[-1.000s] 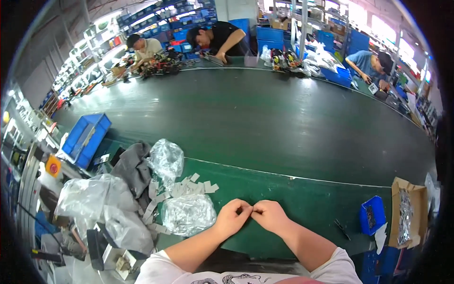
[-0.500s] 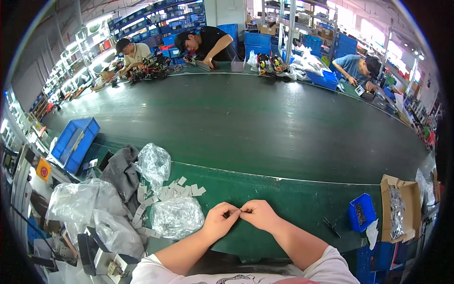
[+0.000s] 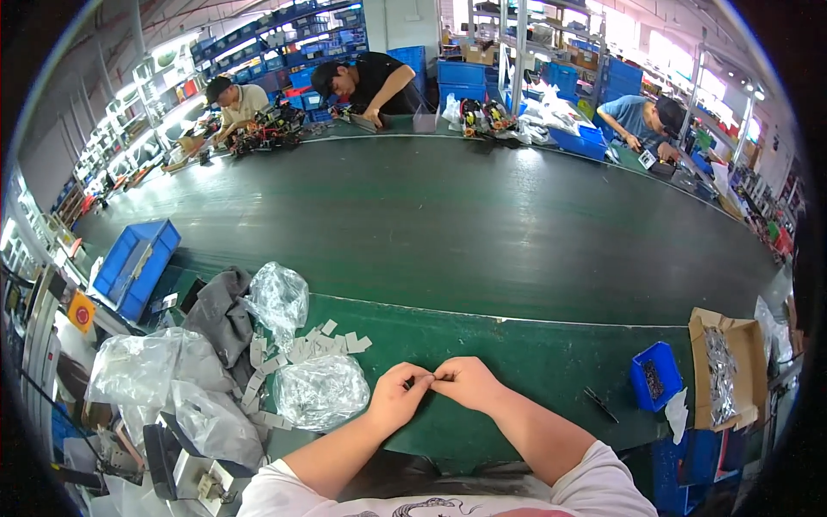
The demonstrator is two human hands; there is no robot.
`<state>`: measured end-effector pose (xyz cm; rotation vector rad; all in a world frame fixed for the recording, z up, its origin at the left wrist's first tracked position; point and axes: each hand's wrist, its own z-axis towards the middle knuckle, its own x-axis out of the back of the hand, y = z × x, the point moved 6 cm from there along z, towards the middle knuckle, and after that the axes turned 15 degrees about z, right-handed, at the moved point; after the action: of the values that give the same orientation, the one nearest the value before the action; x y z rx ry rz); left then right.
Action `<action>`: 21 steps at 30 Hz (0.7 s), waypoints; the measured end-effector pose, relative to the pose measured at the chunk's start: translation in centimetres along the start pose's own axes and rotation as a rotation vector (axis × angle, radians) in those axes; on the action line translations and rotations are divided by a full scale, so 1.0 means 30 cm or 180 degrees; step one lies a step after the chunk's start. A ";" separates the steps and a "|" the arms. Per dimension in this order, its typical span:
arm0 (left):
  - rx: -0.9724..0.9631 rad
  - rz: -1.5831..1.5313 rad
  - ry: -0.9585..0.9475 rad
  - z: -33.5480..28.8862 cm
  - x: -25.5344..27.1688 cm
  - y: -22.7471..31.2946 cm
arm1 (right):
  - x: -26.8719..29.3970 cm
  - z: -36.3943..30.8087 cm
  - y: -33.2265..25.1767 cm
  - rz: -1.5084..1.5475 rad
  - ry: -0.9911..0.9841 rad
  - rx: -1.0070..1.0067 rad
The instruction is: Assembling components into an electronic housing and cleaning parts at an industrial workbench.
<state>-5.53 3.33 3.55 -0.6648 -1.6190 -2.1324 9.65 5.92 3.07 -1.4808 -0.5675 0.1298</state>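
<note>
Over the worktop (image 3: pixel 543 358), left hand (image 3: pixel 396 395) and right hand (image 3: pixel 469 382) pinch a tiny piece (image 3: pixel 432 376) (mostly hidden)

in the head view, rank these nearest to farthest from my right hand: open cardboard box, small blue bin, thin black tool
1. Thin black tool: right of your right hand
2. Small blue bin: farther right
3. Open cardboard box: beyond the bin, farthest right

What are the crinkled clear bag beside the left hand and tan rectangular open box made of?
Crinkled clear bag: seemingly thin, glossy plastic film, given bright creases. Tan rectangular open box: probably matte cardboard, judging by its dull brown walls.
</note>
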 end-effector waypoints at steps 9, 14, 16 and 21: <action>0.0514 -0.0724 0.0025 -0.001 -0.026 -0.057 | 0.016 -0.003 -0.013 0.0168 0.0107 0.0198; 0.0473 -0.0670 -0.0047 -0.002 -0.023 -0.062 | 0.012 -0.002 -0.028 0.0234 0.0131 0.0278; 0.0496 -0.0668 -0.0081 -0.001 -0.020 -0.050 | 0.014 -0.002 -0.027 0.0272 0.0176 0.0408; 0.0517 -0.0772 -0.0072 -0.007 -0.034 -0.066 | 0.016 0.000 0.040 0.0920 0.0427 -0.0242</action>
<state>-5.83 3.65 1.36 -0.4632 -1.9469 -2.1301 10.37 6.24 2.04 -1.6267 -0.2503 0.2344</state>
